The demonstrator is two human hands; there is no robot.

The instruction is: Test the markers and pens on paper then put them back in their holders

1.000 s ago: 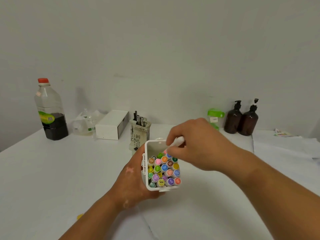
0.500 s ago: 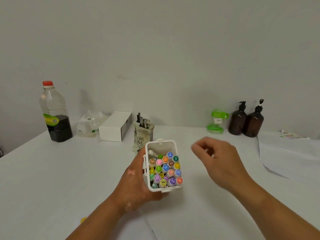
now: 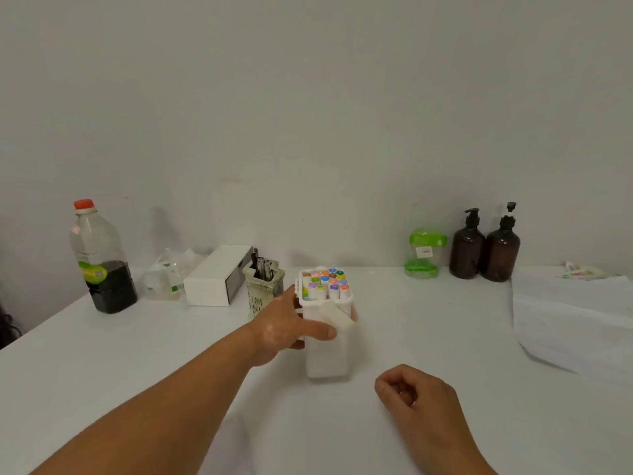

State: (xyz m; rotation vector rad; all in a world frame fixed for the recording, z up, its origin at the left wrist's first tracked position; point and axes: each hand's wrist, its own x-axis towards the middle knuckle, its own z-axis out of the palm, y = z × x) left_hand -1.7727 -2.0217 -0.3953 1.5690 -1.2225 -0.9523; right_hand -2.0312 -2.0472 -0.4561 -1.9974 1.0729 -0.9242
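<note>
The left hand (image 3: 291, 325) grips a tall white plastic marker case (image 3: 329, 354) from its left side, with the thumb laid across the near face and the fingers wrapped round the back, their tips just showing at the right edge. The case stands upright near the middle of the white table (image 3: 102, 358). It is packed with white-barrelled markers (image 3: 325, 282) whose round caps show orange, blue, purple, pink, green and yellow. A white strap-like handle (image 3: 337, 315) hangs slanted across the case's near face, just above the thumb.

The right hand (image 3: 416, 395) rests low on the table, near and to the right of the case and apart from it. Its fingers are loosely curled inward and nothing shows in them.

Just left of the case, behind the left hand, stands a pale mottled pot (image 3: 265, 291) holding dark pens (image 3: 262, 267). Further left along the far edge are:
- a white rectangular cardboard box (image 3: 217, 277)
- a crumpled clear plastic bag (image 3: 168, 275)
- a clear plastic bottle with a red cap and dark liquid (image 3: 102, 265)

At the far right are a clear jar with a green lid (image 3: 424, 253) and two brown pump bottles (image 3: 484, 250) side by side. White paper sheets (image 3: 575, 320) lie at the right edge
</note>
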